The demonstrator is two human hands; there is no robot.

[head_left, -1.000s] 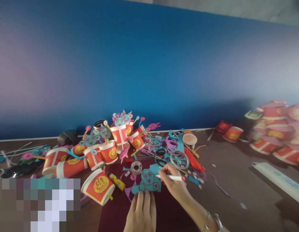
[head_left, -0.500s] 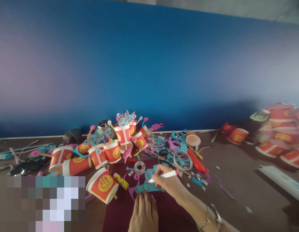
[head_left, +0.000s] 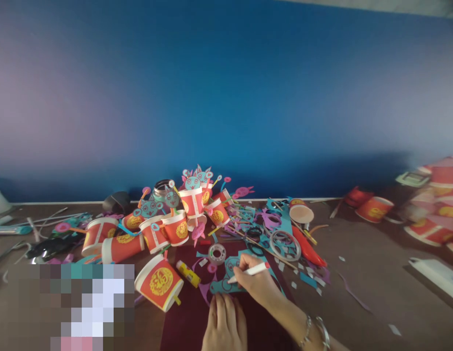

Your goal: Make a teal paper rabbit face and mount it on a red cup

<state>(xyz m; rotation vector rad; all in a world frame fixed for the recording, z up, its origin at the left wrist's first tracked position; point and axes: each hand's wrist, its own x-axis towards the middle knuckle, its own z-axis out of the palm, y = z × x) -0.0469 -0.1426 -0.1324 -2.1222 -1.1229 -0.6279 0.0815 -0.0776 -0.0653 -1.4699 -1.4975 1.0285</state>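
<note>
My right hand (head_left: 250, 279) is closed round a white marker (head_left: 256, 269) with a red end. The marker's tip rests on or just over a teal sheet of paper (head_left: 218, 286) with a drawn face and outlined circles. Flat along the sheet's lower edge lie the fingers of my left hand (head_left: 225, 317), holding it down. Part of the teal sheet is hidden under my right hand. Beneath is a dark red mat (head_left: 187, 317). A yellow glue stick (head_left: 188, 274), a clear tape roll (head_left: 216, 253) and a purple paper scrap (head_left: 205, 292) lie close by.
Red paper cups (head_left: 160, 282) with straws and paper faces cluster at left and centre. A second roll (head_left: 285, 244), a red pouch (head_left: 309, 247) and paper scraps lie right of centre. Stacked cups (head_left: 434, 219) and a white box (head_left: 436, 278) stand far right. A blue wall (head_left: 226, 107) rises behind.
The view has swung slightly left, so things appear further right. My right hand has moved the marker tip slightly down the teal sheet, from the face toward the circles. My left hand keeps its place.
</note>
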